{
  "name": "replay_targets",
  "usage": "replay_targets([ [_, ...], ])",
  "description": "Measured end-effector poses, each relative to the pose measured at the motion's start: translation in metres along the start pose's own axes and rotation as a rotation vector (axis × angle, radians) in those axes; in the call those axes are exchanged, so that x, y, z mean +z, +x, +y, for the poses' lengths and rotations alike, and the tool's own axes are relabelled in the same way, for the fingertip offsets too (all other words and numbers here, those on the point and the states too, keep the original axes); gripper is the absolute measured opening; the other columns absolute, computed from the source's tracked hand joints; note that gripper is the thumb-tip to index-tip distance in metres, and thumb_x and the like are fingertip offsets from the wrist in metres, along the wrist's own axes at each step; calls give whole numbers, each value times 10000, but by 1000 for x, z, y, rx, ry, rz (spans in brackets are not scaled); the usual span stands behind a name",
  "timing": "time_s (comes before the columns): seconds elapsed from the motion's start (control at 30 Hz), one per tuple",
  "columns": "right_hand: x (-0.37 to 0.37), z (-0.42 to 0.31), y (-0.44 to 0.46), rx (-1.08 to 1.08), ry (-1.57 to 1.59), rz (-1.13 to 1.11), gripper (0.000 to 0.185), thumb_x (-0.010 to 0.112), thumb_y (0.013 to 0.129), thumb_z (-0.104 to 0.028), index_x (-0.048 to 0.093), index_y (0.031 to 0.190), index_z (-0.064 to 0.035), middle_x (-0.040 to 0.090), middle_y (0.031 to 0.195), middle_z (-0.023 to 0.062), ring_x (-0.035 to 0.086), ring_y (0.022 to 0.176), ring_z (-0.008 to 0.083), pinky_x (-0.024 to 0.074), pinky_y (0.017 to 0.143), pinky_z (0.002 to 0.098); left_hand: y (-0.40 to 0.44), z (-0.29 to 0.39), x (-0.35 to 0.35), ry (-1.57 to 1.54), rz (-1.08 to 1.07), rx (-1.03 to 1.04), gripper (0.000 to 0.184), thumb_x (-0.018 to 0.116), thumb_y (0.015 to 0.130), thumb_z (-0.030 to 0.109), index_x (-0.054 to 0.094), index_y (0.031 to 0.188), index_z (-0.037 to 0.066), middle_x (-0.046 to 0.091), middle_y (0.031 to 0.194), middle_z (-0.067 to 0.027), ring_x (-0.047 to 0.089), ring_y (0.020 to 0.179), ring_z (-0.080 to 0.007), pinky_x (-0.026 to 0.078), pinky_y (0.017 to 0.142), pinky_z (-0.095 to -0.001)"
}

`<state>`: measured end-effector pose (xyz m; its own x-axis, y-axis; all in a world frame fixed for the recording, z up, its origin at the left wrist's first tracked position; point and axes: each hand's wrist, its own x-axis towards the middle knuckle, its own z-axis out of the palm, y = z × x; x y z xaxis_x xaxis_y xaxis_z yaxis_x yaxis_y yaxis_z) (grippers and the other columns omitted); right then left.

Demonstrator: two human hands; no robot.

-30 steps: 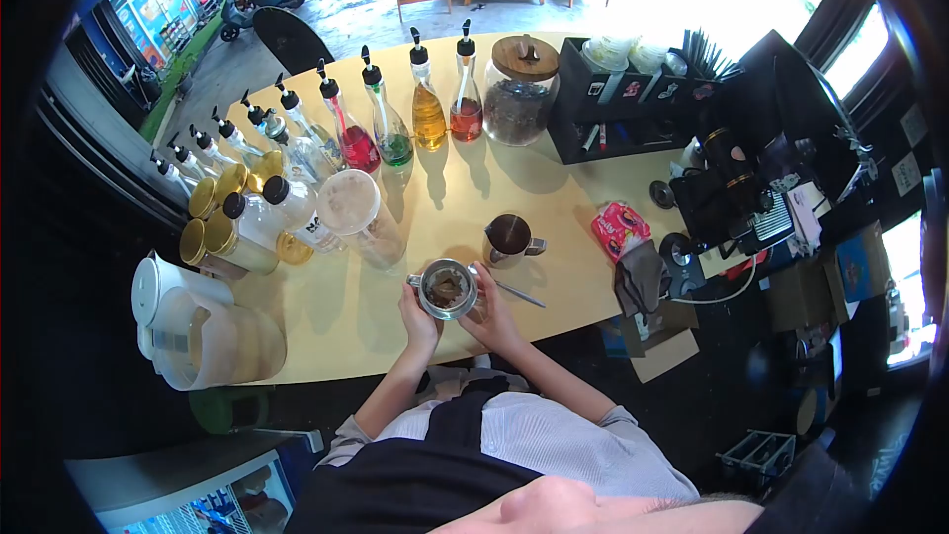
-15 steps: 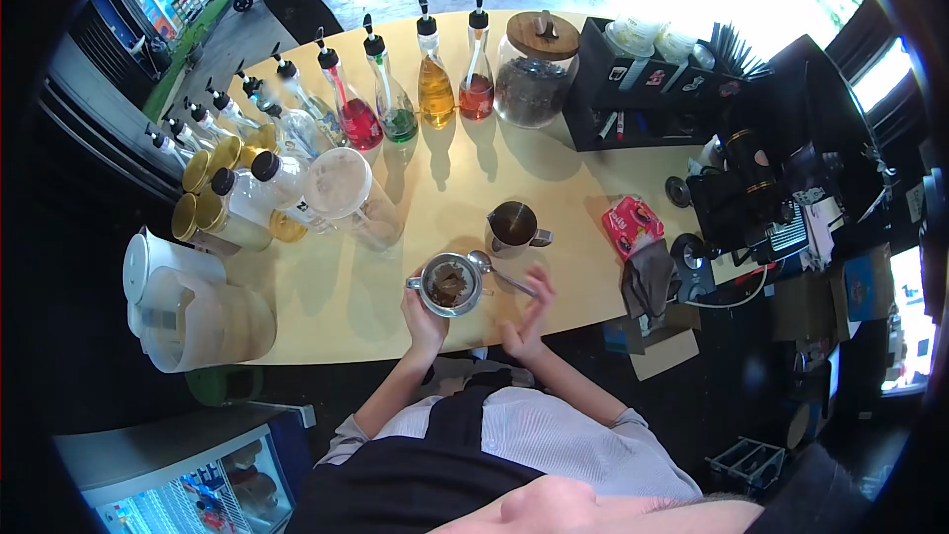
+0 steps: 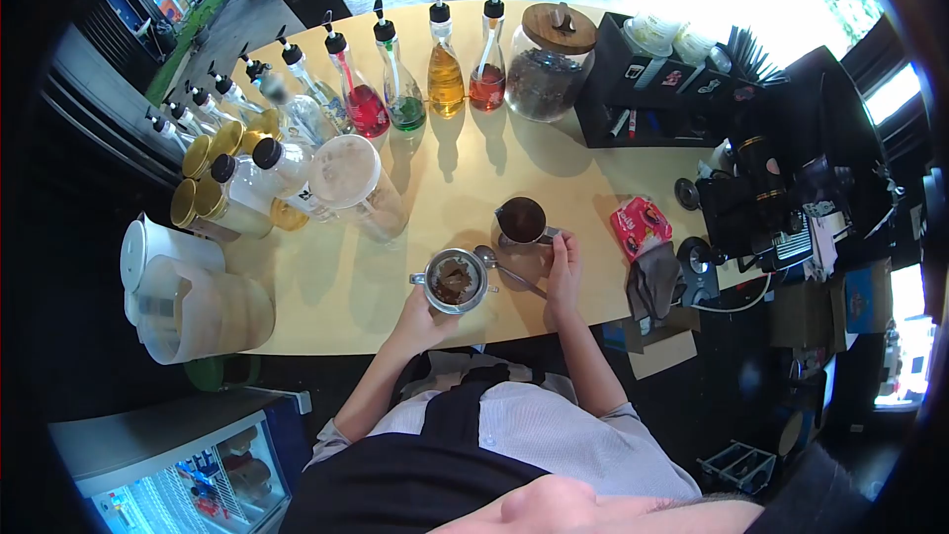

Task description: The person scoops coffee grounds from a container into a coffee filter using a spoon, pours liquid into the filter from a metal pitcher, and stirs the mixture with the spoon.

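Note:
My left hand (image 3: 422, 320) is closed around a cup topped by a round metal strainer (image 3: 455, 280), with wet brown matter and liquid inside its rim. The cup's lower part is hidden beneath the strainer and my fingers. To the right, my right hand (image 3: 564, 272) grips the handle of a small metal pitcher (image 3: 522, 221) with a dark inside. I cannot tell whether the pitcher's base still touches the table. Between the two vessels, a metal spoon (image 3: 514, 273) lies on the table, its handle pointing toward my right wrist.
Syrup bottles with pourers (image 3: 404, 99) line the far edge, beside a wooden-lidded jar (image 3: 549, 64). At left stand a clear lidded tub (image 3: 346, 178) and plastic jugs (image 3: 203, 307). A red packet (image 3: 641, 225), dark cloth (image 3: 653, 280) and coffee machine (image 3: 766, 183) are at right.
My right hand has moved from beside the spoon handle up to the pitcher and closed on its handle. The left hand keeps the strainer-topped cup. The view has shifted slightly.

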<state>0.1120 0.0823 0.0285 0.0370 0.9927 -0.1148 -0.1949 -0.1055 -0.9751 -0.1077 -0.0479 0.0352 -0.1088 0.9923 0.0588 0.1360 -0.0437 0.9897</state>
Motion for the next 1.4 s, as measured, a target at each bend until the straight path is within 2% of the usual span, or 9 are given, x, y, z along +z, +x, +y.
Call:
replay_targets([
  [0.03, 2, 0, 2, 2, 1, -5, 188, 512, 1019, -250, 581, 1056, -79, 562, 824, -8, 521, 734, 61, 430, 638, 210, 3, 4, 2, 45, 31, 36, 500, 812, 741, 90, 604, 1189, 17, 660, 1185, -113, 625, 1106, -208, 477, 981, -367],
  [0.1, 5, -2, 7, -20, 1, -18, 220, 515, 1037, -303, 561, 928, -117, 486, 683, -66, 411, 547, 4, 313, 470, 177, 9, 6, 3, 160, 31, 69, 551, 857, 704, 133, 609, 1182, 19, 672, 1168, -109, 639, 1083, -202, 494, 961, -366],
  [0.27, 5, 7, 19, -82, 39, -69, 254, 518, 1038, -277, 520, 832, -128, 462, 685, -70, 392, 572, 13, 311, 494, 199, 17, -3, 15, 132, 112, 85, 660, 944, 611, 218, 625, 1156, 26, 703, 1111, -84, 679, 1006, -188, 538, 897, -353],
  [0.73, 25, 2, 51, 25, -11, 92, 343, 591, 987, -224, 517, 685, -77, 435, 646, -72, 364, 620, 26, 290, 539, 239, 42, 6, 26, 171, 296, 45, 568, 917, 652, 211, 648, 1119, 31, 724, 1035, -76, 697, 950, -170, 548, 851, -327],
  [0.93, 26, 18, 71, -507, -297, 127, 312, 605, 974, -181, 571, 675, -97, 495, 654, -69, 436, 579, 34, 350, 536, 225, 54, 0, 24, 183, 299, 53, 531, 908, 663, 201, 653, 1099, 36, 726, 1020, -75, 699, 932, -172, 549, 840, -327],
  [1.0, 27, 20, 66, -63, 182, 38, 322, 620, 949, -126, 547, 637, -92, 490, 622, -61, 423, 564, 39, 350, 538, 230, 56, -3, 24, 192, 299, 63, 530, 908, 664, 204, 653, 1096, 35, 726, 1016, -76, 700, 926, -173, 550, 834, -325],
  [1.13, 42, 8, 64, -59, 258, 99, 330, 636, 917, -98, 521, 608, -89, 508, 620, -43, 418, 540, 47, 354, 522, 249, 55, -1, 26, 190, 337, 84, 535, 911, 659, 214, 653, 1091, 30, 728, 998, -75, 701, 910, -174, 552, 822, -323],
  [1.2, 52, -1, 63, -60, 254, 227, 430, 620, 925, -121, 425, 542, -130, 404, 526, -67, 326, 461, 35, 269, 443, 250, 55, 1, 26, 167, 327, 67, 545, 914, 654, 216, 653, 1095, 30, 727, 998, -75, 700, 911, -172, 552, 822, -322],
  [1.4, 46, -4, 72, -5, 304, 163, 410, 627, 895, -132, 475, 516, -99, 476, 511, -7, 409, 451, 87, 339, 475, 273, 55, -14, 23, 142, 263, 29, 690, 892, 671, 177, 534, 1241, 27, 688, 1080, -103, 680, 971, -192, 539, 854, -332],
])
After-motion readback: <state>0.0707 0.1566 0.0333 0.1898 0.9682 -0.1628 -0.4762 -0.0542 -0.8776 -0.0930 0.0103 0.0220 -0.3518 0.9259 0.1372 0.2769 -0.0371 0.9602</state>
